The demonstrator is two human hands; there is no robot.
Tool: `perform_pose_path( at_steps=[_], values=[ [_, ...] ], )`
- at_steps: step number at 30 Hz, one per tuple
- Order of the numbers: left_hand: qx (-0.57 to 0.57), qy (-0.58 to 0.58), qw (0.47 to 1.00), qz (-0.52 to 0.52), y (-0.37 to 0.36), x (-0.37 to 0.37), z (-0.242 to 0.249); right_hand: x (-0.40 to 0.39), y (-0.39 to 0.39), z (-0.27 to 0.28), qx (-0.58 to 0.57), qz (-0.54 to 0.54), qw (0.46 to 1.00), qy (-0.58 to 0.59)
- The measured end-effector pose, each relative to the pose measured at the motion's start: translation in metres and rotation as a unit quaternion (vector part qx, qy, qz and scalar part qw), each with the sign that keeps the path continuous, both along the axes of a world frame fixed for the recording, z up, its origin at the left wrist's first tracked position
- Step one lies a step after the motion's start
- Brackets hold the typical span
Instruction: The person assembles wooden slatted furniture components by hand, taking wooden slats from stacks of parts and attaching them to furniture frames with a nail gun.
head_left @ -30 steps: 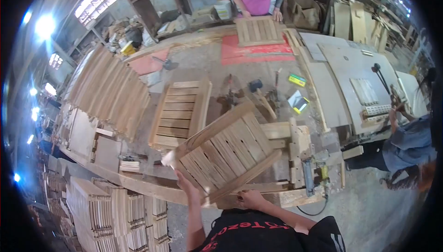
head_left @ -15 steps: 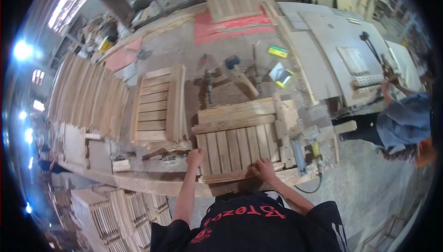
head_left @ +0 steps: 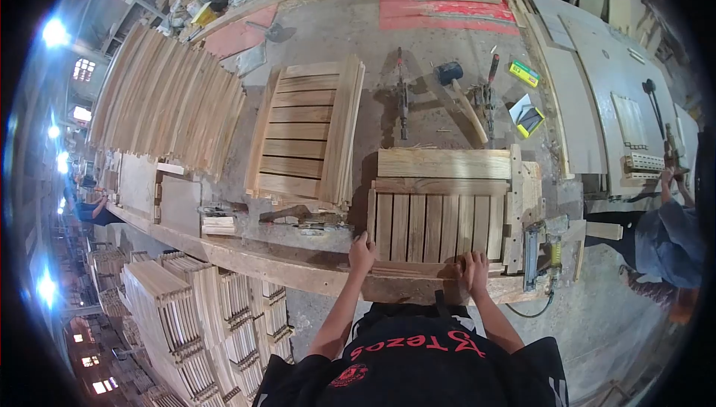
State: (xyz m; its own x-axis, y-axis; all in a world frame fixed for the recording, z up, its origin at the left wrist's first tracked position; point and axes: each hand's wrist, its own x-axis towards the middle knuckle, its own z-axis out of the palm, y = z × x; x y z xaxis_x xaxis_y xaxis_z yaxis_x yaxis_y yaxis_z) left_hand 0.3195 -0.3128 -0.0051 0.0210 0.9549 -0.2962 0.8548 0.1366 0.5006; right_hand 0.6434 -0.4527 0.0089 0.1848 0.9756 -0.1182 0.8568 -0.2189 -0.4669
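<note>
In front of me a slatted wooden panel (head_left: 440,228) lies flat on the bench, its slats pointing away from me. My left hand (head_left: 362,253) is closed at the panel's near left corner. Fingers curled, my right hand (head_left: 473,271) grips the front rail right of the middle; its fingertips are partly hidden. Loose wooden boards (head_left: 444,162) rest across the panel's far end. Along its right side stands an upright wooden strip (head_left: 515,206), with a pneumatic tool (head_left: 531,258) and its hose beyond.
A second slatted panel (head_left: 298,135) lies to the left, beside a row of stacked wooden strips (head_left: 164,98). Farther back are a rubber mallet (head_left: 470,109) and a yellow-green box (head_left: 524,73). A co-worker (head_left: 667,239) handles something at the right bench.
My view has shifted, so the bench things appear farther right and higher or lower. My right hand's fingers look more curled over the front rail. The panel stays between my hands.
</note>
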Motion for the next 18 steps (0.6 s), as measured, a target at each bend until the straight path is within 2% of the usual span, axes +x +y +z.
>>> perform_pose_path(
  at_steps=[2, 5, 7, 8, 9, 11, 13, 14, 15, 16, 18],
  values=[
    [-0.005, -0.005, 1.000, -0.001, 0.008, 0.007, 0.022, 0.000, 0.001, 0.000, -0.001, 0.005, 1.000, -0.028],
    [-0.068, -0.083, 0.994, 0.028, 0.018, -0.016, 0.053, -0.003, 0.002, -0.004, -0.014, -0.002, 0.999, -0.047],
    [0.087, -0.175, 0.961, 0.196, 0.020, -0.057, 0.046, -0.004, 0.002, -0.006, -0.011, -0.004, 0.999, -0.034],
    [0.060, -0.102, 0.955, 0.271, 0.031, -0.108, 0.014, -0.004, 0.005, -0.006, -0.003, -0.012, 0.999, -0.032],
    [0.322, 0.016, 0.908, 0.267, 0.034, -0.176, -0.070, -0.005, 0.005, -0.009, 0.016, -0.016, 0.999, -0.040],
    [0.145, 0.129, 0.863, 0.467, 0.077, -0.230, -0.026, -0.004, 0.002, -0.006, 0.016, -0.021, 0.999, -0.033],
    [0.164, 0.097, 0.776, 0.601, 0.122, -0.277, -0.048, -0.007, 0.003, -0.003, 0.007, -0.027, 0.999, -0.034],
    [0.122, -0.088, 0.769, 0.622, 0.140, -0.307, -0.058, -0.008, 0.003, -0.002, 0.017, -0.030, 0.999, -0.035],
    [0.072, -0.270, 0.734, 0.620, 0.153, -0.338, -0.068, -0.008, 0.004, 0.001, 0.027, -0.031, 0.998, -0.037],
    [0.014, -0.440, 0.673, 0.595, 0.166, -0.349, -0.071, -0.008, 0.006, 0.002, 0.039, -0.032, 0.998, -0.038],
    [-0.036, -0.422, 0.566, 0.707, 0.170, -0.340, -0.032, -0.007, 0.007, 0.001, 0.041, -0.037, 0.997, -0.054]
  ],
)
